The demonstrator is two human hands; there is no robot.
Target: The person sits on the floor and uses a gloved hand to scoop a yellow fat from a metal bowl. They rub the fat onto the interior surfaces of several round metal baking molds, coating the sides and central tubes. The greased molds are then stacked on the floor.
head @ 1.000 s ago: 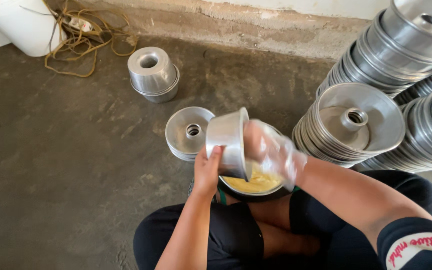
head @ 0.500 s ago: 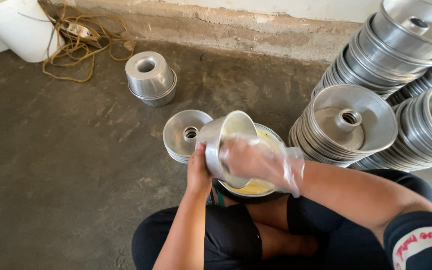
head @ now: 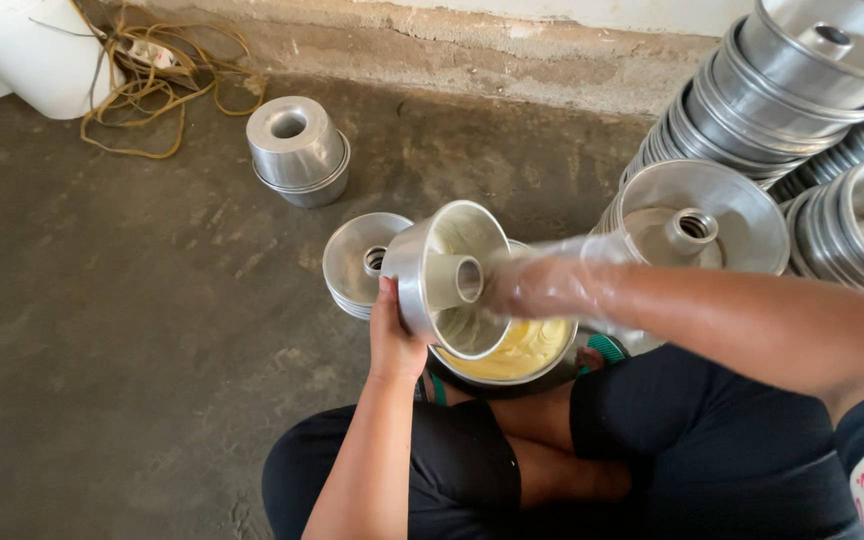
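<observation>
My left hand [head: 392, 335] grips the tilted tube pan [head: 447, 275] by its outer wall, above the bowl of yellow batter [head: 517, 350]. My right hand [head: 537, 285], plastic-covered, presses fingers inside it.

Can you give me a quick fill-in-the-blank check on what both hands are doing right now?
1. The left hand holds a metal tube pan tipped on its ____.
2. The right hand is covered by a clear plastic ____.
3. The bowl under the pan holds a ____ paste.
4. By the white bucket lies a tangled ____.

Missing words: side; glove; yellow; cord
</observation>
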